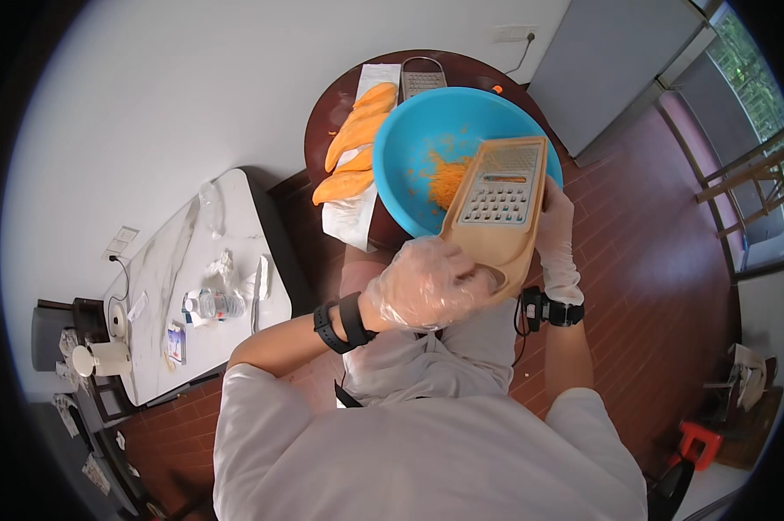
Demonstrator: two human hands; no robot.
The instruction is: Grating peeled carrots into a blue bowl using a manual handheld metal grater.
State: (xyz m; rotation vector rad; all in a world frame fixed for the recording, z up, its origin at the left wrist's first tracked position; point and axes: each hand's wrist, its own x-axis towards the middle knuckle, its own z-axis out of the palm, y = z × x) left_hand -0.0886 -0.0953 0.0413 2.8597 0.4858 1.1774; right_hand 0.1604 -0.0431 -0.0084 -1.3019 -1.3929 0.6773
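Observation:
A flat grater (486, 244) with a tan frame and metal grating plate leans over the rim of a blue plastic basin (400, 159). My left hand (424, 286), in a clear plastic glove, is closed at the grater's handle end. My right hand (556, 231), also gloved, holds the grater's right edge; its fingers are partly hidden behind it. Orange shreds (445, 182) lie in the basin. Left of the basin, several peeled orange sweet potatoes (359, 133) rest on white paper (350, 221). Behind them lies a metal grater (423, 79) with a looped handle.
The basin stands on a round dark table (319, 124) against the wall; an orange scrap (497, 89) sits near its far edge. On the left, a marble-patterned table (164, 286) bears a water bottle (219, 305), crumpled tissue and a small box. A red stool (698, 446) is at lower right.

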